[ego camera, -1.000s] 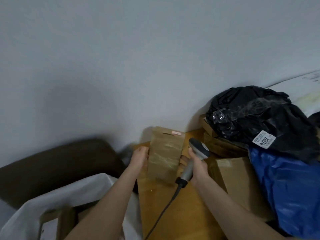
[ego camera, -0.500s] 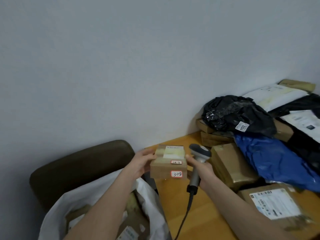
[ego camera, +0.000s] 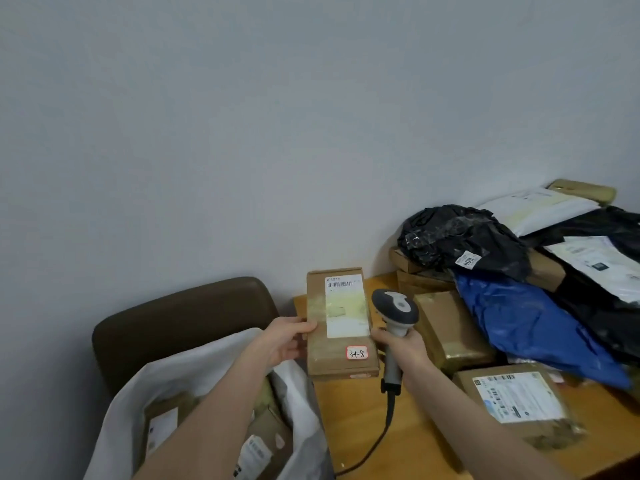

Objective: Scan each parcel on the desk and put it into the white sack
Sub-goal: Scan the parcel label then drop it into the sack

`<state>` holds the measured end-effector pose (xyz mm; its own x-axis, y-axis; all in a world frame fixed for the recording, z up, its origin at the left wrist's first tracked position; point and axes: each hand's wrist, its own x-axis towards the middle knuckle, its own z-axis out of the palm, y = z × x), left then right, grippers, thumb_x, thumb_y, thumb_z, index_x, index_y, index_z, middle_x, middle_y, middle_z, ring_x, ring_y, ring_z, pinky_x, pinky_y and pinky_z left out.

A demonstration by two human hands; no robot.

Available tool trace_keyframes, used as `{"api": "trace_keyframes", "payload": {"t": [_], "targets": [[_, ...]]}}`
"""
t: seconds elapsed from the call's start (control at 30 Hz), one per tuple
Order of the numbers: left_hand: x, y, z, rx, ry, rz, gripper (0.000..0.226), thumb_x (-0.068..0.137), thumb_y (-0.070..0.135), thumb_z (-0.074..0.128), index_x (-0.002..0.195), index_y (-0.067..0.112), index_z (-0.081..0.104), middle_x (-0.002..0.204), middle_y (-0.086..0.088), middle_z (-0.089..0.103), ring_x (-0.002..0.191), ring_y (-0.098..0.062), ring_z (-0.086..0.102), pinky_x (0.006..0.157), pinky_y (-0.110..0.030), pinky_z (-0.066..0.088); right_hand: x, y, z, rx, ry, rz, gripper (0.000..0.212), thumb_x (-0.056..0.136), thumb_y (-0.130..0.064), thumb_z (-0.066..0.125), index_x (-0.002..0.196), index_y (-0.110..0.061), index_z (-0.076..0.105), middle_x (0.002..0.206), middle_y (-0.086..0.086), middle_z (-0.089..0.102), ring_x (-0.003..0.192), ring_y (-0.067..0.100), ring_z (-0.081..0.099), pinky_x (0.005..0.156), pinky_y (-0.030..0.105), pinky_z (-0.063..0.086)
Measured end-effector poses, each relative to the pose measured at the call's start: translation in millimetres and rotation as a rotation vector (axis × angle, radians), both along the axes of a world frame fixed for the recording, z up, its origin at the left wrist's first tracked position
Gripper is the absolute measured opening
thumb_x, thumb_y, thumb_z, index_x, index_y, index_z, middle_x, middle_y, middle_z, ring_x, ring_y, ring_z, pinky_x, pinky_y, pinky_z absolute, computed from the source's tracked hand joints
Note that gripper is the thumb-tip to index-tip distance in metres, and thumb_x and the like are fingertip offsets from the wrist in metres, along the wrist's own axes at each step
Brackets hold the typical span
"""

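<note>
Grips flat brown cardboard parcel (ego camera: 341, 323) with left hand (ego camera: 287, 341) over wooden desk's (ego camera: 346, 427) left edge, long axis upright; clasps grey scanner (ego camera: 396, 306) in right hand (ego camera: 401, 344) just beside. Leaves white sack (ego camera: 207, 368) down-left, nearer left hand.

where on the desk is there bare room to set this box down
The desk is bare in front of the held box, between the white sack and the labelled carton, crossed only by the scanner cable. The right side is piled with parcels up to the wall.
</note>
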<state>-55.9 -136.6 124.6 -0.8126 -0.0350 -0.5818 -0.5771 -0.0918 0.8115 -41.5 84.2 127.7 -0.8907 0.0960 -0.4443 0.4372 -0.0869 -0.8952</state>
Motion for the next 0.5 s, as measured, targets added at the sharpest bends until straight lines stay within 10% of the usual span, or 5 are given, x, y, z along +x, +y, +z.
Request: {"api": "trace_keyframes", "payload": {"t": [0.5], "targets": [[46, 30, -37, -0.145, 0.113, 0.165, 0.062, 0.084, 0.0, 0.067, 0.141, 0.007, 0.041, 0.123, -0.009, 0.06, 0.106, -0.023, 0.061, 0.078, -0.031, 0.053, 72, 1, 10, 0.054, 0.046, 0.092, 0.018, 0.086, -0.016, 0.07, 0.085, 0.001, 0.062, 0.056, 0.008, 0.057, 0.042, 0.012, 0.049, 0.042, 0.022, 0.041]]}}
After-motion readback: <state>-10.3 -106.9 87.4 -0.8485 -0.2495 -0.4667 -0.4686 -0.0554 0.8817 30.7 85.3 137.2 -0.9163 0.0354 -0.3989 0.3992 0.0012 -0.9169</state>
